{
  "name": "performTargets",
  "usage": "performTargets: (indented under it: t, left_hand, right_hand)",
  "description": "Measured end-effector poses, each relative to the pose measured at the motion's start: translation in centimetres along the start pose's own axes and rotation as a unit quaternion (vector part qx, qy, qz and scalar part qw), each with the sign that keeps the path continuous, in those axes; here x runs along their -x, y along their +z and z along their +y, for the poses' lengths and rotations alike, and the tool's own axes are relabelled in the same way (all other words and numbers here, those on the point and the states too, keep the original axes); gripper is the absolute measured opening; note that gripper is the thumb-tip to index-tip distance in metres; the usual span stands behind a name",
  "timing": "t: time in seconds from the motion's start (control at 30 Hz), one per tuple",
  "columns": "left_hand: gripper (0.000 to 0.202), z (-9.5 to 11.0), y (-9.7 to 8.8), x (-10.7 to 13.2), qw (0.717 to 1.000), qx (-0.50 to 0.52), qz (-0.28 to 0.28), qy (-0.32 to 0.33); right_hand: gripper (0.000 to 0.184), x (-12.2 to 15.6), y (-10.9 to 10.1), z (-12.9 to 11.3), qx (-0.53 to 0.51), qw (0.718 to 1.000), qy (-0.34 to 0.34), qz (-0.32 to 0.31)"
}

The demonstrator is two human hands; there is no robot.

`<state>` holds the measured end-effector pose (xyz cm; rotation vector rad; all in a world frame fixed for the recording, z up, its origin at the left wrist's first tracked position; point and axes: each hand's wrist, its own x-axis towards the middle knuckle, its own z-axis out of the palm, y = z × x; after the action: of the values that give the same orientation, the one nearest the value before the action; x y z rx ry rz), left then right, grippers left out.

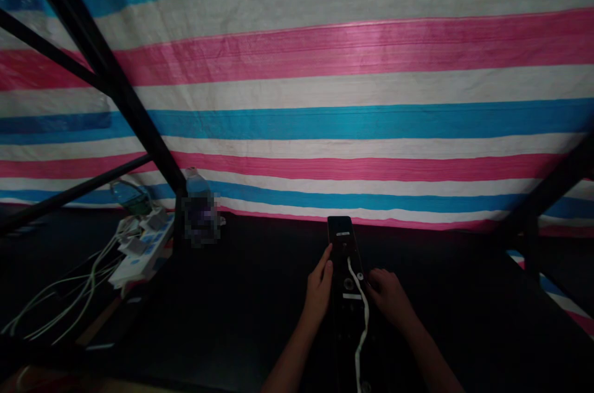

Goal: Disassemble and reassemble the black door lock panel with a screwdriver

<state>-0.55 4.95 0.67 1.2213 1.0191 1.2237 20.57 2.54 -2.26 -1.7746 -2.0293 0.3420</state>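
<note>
We have two hands on one long black panel point(344, 244), which lies lengthwise at our 12 o'clock on the black table point(241, 331). Our left hand point(319, 289) has its fingers stretched against the panel's left edge, and our right hand point(387, 297) sits curled at the right edge, beside one white cord point(362, 319) running down the panel. Neither hand shows a clear pinch, so we cannot tell how firm the hold is. Even pressure from both sides should keep the panel square. One power strip point(143, 250) and a bunch of white cables point(78, 300) sit at 10 o'clock, and two plastic bottles point(197, 185) at 11 o'clock.
</note>
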Motion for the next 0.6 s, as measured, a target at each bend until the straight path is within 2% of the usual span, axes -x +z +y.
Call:
performTargets:
  t: [0.23,0.6]
  left_hand:
    - [0.057,-0.29,-0.12,0.48,0.999,-0.018,-0.035,-0.003]
    - [0.061,-0.54,0.01,0.20,1.000,-0.004,-0.028,0.007]
  right_hand:
    - [0.027,0.14,-0.26,-0.27,-0.021,1.000,0.004,0.001]
    - [0.026,0.19,-0.16,-0.30,-0.033,0.999,0.004,0.017]
